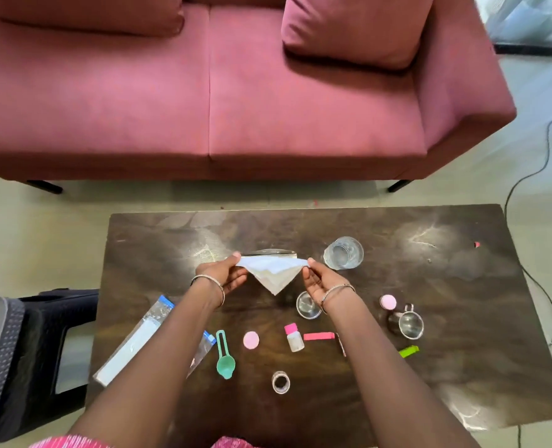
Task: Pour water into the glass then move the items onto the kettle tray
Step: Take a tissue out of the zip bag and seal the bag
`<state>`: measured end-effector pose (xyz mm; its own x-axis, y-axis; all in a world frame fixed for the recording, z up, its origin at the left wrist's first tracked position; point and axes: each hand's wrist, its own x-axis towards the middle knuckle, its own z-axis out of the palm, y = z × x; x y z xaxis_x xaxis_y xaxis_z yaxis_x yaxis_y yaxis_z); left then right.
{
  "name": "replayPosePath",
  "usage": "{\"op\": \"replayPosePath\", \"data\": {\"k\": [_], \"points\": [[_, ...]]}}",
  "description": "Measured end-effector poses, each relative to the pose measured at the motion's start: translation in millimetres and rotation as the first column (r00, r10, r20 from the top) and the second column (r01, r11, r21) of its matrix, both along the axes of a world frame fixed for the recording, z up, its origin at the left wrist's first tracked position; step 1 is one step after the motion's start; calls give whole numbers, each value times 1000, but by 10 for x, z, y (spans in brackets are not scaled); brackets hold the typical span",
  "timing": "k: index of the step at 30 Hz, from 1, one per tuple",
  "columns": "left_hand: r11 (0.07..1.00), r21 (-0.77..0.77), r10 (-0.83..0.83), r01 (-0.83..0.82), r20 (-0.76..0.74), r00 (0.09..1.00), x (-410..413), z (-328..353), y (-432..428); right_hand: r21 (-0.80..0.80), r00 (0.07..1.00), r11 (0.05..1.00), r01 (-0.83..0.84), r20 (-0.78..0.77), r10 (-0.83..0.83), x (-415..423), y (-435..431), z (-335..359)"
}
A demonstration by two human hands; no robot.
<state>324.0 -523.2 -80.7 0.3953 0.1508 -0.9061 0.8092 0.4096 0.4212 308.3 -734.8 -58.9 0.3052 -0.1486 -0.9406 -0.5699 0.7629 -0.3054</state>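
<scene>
Above the middle of the dark wooden table [446, 286], my left hand [222, 273] and my right hand [319, 281] each pinch a corner of a white paper napkin [273, 273], folded into a triangle with its tip hanging down. A shiny metal edge [268, 252] shows just behind the napkin; most of it is hidden. A clear glass [343, 253] stands right of my right hand. A small steel bowl [307, 305] sits under my right wrist. A steel cup [409, 324] with a handle stands further right.
On the table's near half lie a plastic zip bag [132, 342], a green measuring spoon [224, 357], a pink round lid [251, 340], a pink-capped vial [293, 337], a pink strip [319, 336], a tape roll [280, 382] and a green clip [408, 351]. A pink sofa [235, 92] stands beyond.
</scene>
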Motion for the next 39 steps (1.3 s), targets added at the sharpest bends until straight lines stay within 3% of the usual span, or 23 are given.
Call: {"op": "replayPosePath", "data": {"k": [8,14,24,31,39], "points": [[1000,15,-4,6,-110,994,309,-514,-53,-14,996,998,58,-64,-58,348,-5,-692],[999,40,-30,37,-157,987,384,-819,-109,-88,995,996,10,-98,-19,508,19,-1046],[979,199,-16,43,-136,991,335,-1071,-58,-162,981,979,-121,-173,93,500,51,-1302],[983,162,-70,84,-88,994,280,-1095,36,-170,974,974,-153,-190,120,507,20,-1339],[948,301,-90,98,-40,995,7,-985,117,-277,973,956,-97,-227,33,260,44,-1216]]}}
